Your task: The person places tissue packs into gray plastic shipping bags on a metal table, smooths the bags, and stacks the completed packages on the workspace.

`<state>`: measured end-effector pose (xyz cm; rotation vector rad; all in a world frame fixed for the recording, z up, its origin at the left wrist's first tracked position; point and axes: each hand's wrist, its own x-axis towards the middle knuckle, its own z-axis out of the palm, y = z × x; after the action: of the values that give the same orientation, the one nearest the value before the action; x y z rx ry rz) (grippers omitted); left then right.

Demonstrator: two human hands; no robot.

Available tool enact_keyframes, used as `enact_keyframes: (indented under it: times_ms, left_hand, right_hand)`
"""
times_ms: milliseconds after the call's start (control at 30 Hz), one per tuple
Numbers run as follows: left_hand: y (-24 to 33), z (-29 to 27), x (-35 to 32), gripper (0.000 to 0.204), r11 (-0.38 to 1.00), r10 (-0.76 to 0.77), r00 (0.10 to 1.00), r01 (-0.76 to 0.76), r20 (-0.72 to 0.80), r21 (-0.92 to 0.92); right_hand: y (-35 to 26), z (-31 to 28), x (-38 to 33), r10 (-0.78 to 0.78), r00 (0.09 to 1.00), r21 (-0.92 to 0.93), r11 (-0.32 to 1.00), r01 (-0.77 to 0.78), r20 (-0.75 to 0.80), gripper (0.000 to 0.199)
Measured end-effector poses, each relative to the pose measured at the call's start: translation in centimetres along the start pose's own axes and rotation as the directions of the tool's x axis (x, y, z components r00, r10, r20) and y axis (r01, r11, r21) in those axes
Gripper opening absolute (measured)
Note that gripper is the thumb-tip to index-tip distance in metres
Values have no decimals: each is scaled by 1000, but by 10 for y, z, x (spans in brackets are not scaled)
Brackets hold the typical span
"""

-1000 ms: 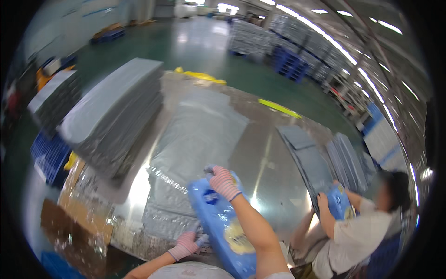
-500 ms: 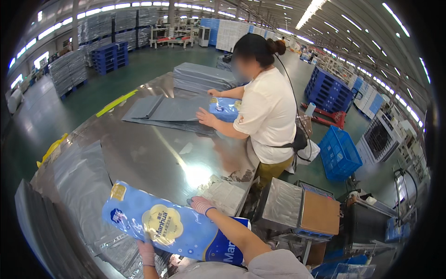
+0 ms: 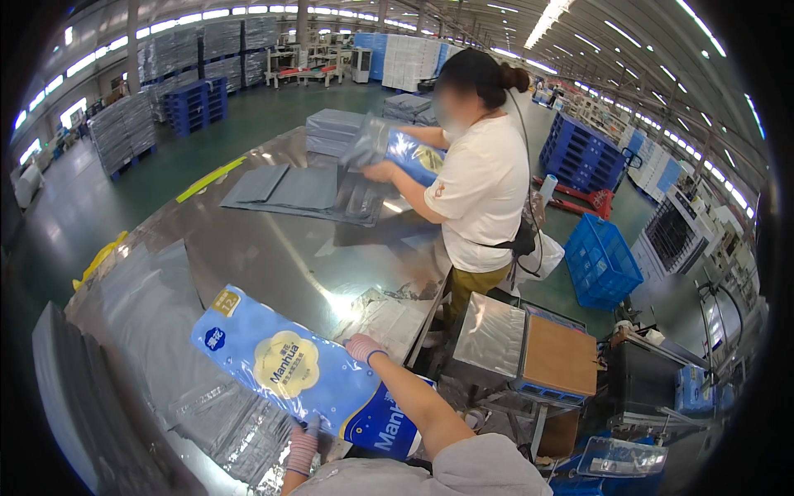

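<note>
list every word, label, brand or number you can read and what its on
Printing is legible on the near blue pack, but I won't copy its wording:
Gold corner label: a number and characters.
Dark blue badge: white characters.
Cream scalloped emblem: dark lettering.
Dark blue end band: large white lettering, partly hidden.
Too blurred to read: the co-worker's pack.
Too small: their orange sleeve mark.

Long white ceiling lamps (image 3: 547, 23) and bright windows (image 3: 73, 112) at the left light the scene well. White glare burns on the silver-grey sheet-metal tabletop (image 3: 277, 263); the glossy blue plastic-wrapped pack (image 3: 322, 379) is sharp. Translucent grey plastic film (image 3: 365, 144) shows motion blur. Straight lines bend toward the black, vignetted rim.
</note>
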<state>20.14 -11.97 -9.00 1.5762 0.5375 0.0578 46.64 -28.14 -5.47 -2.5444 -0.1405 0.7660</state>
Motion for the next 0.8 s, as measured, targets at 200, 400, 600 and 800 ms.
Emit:
enact_keyframes:
  times_ms: [200,400,600,800]
  left_hand:
    - [-38,-23,-35,77,966,-82,995,95,-64,242]
    - [-47,-47,-104,64,999,41,992,-36,-120,40]
    - [-41,-71,-194,55,995,44,973,-63,-225,-79]
    - [-33,-117,-290,42,986,-124,966,94,-226,-139]
  right_hand:
    - [-18,23,-42,78,995,74,995,-74,-55,43]
    - [1,116,-29,-460,873,-568,680,463,161,27]
    - [51,211,-35,-637,771,-544,651,530,-11,26]
    - [32,184,-268,-389,904,633,748,198,176,27]
